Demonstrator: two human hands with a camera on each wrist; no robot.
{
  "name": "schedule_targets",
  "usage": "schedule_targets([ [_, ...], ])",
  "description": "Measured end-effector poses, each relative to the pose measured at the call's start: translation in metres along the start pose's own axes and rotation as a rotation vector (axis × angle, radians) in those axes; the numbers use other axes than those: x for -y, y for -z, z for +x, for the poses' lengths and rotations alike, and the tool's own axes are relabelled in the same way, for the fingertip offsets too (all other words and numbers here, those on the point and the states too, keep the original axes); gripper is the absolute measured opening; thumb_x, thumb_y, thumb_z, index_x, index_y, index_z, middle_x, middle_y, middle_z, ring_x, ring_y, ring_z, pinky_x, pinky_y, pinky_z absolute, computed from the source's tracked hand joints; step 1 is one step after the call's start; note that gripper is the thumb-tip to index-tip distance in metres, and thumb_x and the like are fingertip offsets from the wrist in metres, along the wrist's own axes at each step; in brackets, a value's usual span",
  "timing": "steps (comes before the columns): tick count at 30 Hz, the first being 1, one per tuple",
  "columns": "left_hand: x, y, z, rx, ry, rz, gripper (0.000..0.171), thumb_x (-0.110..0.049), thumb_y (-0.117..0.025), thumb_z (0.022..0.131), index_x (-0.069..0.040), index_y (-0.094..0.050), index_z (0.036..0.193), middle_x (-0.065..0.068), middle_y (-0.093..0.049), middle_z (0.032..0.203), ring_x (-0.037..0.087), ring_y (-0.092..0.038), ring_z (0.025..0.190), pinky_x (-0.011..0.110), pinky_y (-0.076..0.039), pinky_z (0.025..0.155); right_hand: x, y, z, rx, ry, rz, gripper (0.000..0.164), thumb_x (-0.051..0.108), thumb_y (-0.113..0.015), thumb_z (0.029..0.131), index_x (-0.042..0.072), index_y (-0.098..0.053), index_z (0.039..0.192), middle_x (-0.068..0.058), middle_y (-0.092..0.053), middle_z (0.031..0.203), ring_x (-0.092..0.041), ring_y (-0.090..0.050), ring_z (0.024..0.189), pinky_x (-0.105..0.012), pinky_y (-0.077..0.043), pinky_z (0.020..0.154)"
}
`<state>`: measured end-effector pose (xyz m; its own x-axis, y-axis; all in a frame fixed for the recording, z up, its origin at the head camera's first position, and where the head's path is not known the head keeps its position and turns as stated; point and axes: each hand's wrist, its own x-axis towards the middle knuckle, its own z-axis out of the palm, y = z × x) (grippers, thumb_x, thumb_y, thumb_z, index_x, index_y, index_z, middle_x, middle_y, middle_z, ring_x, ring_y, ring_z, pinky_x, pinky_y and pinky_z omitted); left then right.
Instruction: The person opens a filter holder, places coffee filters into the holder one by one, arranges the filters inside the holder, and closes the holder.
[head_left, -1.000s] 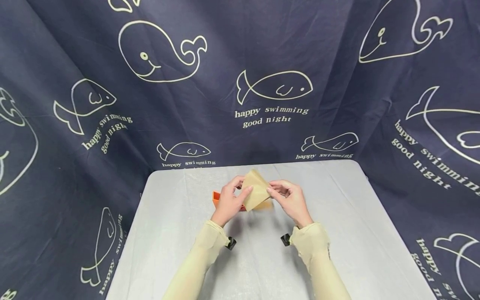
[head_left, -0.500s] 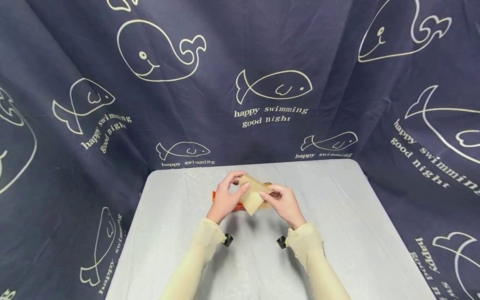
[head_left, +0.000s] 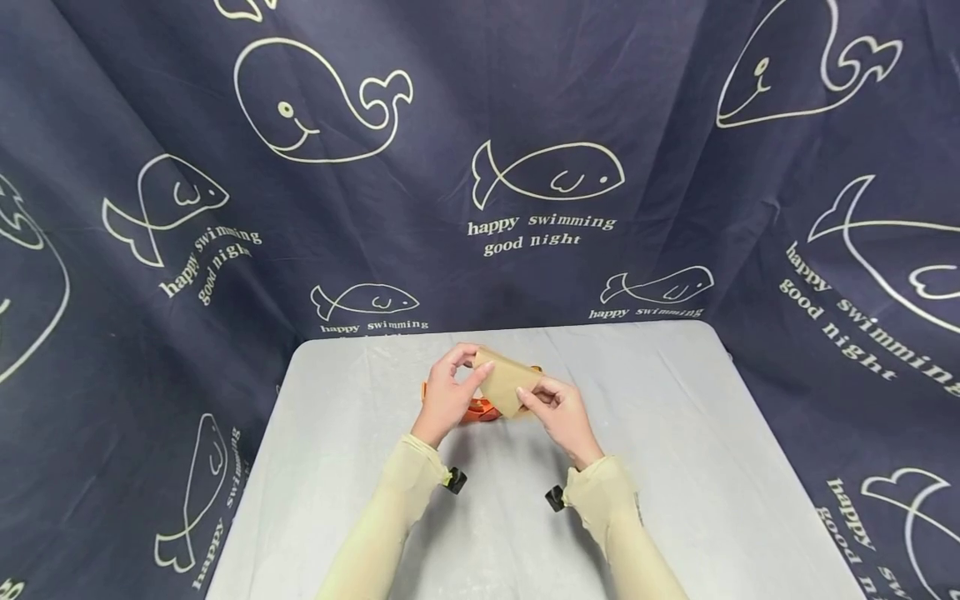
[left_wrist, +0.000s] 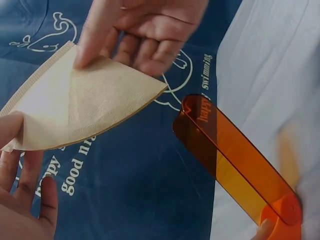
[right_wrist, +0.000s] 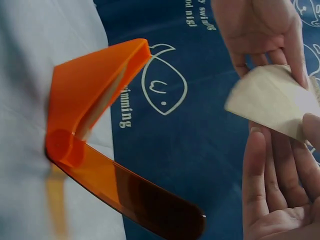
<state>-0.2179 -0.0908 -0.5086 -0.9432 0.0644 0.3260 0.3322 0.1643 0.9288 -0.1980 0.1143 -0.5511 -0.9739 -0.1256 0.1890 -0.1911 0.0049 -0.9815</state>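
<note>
A tan cone-shaped paper coffee filter (head_left: 506,385) is held up over the table between both hands. My left hand (head_left: 444,402) pinches its left side, thumb on the near face. On the right, my right hand (head_left: 558,415) pinches it, with the thumb on its near face. The left wrist view shows the filter (left_wrist: 100,100) flat, with a crimped seam along one edge. Behind the hands stands an orange holder (head_left: 480,410), partly hidden. In the right wrist view its amber see-through lid (right_wrist: 145,195) is swung open, and pale paper (right_wrist: 102,105) shows inside the orange body (right_wrist: 92,80).
The holder stands on a table with a pale grey cover (head_left: 675,450). A dark blue curtain (head_left: 540,283) with white whale and fish prints hangs around the table's back and sides. Small black devices (head_left: 554,498) sit at both cuffs.
Both hands have shifted a little to the left with the filter. The filter has tipped, its top edge now sloping down to the right. The right hand has moved lower and closer to the left hand.
</note>
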Motion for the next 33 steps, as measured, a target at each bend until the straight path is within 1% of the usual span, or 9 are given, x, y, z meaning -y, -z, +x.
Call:
schedule_targets([
  [4,0.000,0.000,-0.001,0.002,0.009,-0.040,0.026,-0.010,-0.079,0.091,-0.009,-0.072,0.117,0.012,-0.073,0.095,0.017,-0.065,0.095,0.039,-0.041,0.107,-0.004,-0.002,-0.002,0.000,0.006,-0.019,0.016,0.005,-0.072,0.096,-0.011,-0.072,0.093,-0.022,-0.073,0.085,-0.008,-0.072,0.073,-0.036,-0.063,0.071],
  [8,0.003,0.003,-0.002,0.015,0.008,-0.003,0.030,-0.014,-0.080,0.091,-0.017,-0.072,0.120,0.004,-0.076,0.099,0.012,-0.066,0.100,0.038,-0.042,0.107,-0.002,0.000,-0.002,-0.013,-0.001,-0.083,0.013,0.005,-0.072,0.096,-0.007,-0.073,0.090,-0.023,-0.073,0.084,-0.006,-0.070,0.070,-0.025,-0.060,0.067],
  [10,0.003,0.005,-0.003,0.025,-0.016,0.025,0.030,-0.017,-0.081,0.091,-0.020,-0.072,0.119,0.001,-0.076,0.101,0.012,-0.067,0.102,0.039,-0.043,0.108,0.001,0.002,-0.003,-0.011,0.006,-0.161,0.013,0.005,-0.072,0.096,-0.005,-0.073,0.087,-0.021,-0.072,0.081,-0.006,-0.068,0.069,-0.022,-0.057,0.067],
  [13,0.003,0.007,-0.002,0.056,-0.062,0.068,0.026,-0.020,-0.080,0.092,-0.022,-0.073,0.117,-0.002,-0.077,0.103,0.014,-0.069,0.102,0.040,-0.044,0.110,0.016,0.002,-0.005,0.005,0.038,-0.263,0.015,0.005,-0.072,0.096,-0.001,-0.071,0.082,-0.016,-0.070,0.077,-0.006,-0.064,0.069,-0.021,-0.054,0.067],
  [16,0.002,0.008,-0.001,0.088,-0.075,0.096,0.021,-0.020,-0.079,0.092,-0.021,-0.075,0.113,0.000,-0.077,0.104,0.014,-0.070,0.106,0.040,-0.046,0.108,0.031,0.001,-0.007,0.017,0.063,-0.318,0.014,0.004,-0.073,0.095,0.000,-0.071,0.081,-0.012,-0.070,0.077,-0.008,-0.064,0.070,-0.021,-0.053,0.068],
  [19,0.002,0.007,-0.001,0.082,-0.057,0.100,0.018,-0.017,-0.080,0.091,-0.019,-0.077,0.109,0.001,-0.077,0.106,0.017,-0.068,0.109,0.039,-0.048,0.105,0.040,0.000,-0.007,0.016,0.049,-0.302,0.012,0.005,-0.073,0.095,0.000,-0.072,0.084,-0.012,-0.070,0.079,-0.007,-0.064,0.072,-0.020,-0.053,0.069],
  [23,0.003,0.004,0.000,0.041,-0.043,0.077,0.015,-0.015,-0.080,0.091,-0.015,-0.078,0.106,0.003,-0.077,0.107,0.020,-0.067,0.110,0.041,-0.047,0.107,0.041,-0.001,-0.007,0.009,0.012,-0.228,0.010,0.006,-0.073,0.095,-0.003,-0.073,0.089,-0.014,-0.071,0.083,-0.006,-0.065,0.073,-0.020,-0.054,0.071],
  [26,0.002,0.004,0.000,0.011,-0.037,0.072,0.013,-0.019,-0.079,0.092,-0.018,-0.079,0.105,-0.001,-0.076,0.106,0.016,-0.067,0.111,0.041,-0.044,0.110,0.039,-0.001,-0.007,0.007,-0.002,-0.190,0.009,0.005,-0.073,0.095,-0.005,-0.073,0.094,-0.016,-0.072,0.087,-0.007,-0.066,0.075,-0.020,-0.056,0.072],
  [33,0.004,0.005,-0.001,-0.003,-0.020,0.065,0.012,-0.026,-0.077,0.095,-0.021,-0.078,0.106,-0.005,-0.076,0.108,0.013,-0.066,0.113,0.039,-0.045,0.109,0.036,0.003,-0.010,0.001,0.009,-0.231,0.011,0.005,-0.073,0.095,-0.006,-0.076,0.096,-0.018,-0.074,0.088,-0.008,-0.068,0.077,-0.022,-0.056,0.075],
])
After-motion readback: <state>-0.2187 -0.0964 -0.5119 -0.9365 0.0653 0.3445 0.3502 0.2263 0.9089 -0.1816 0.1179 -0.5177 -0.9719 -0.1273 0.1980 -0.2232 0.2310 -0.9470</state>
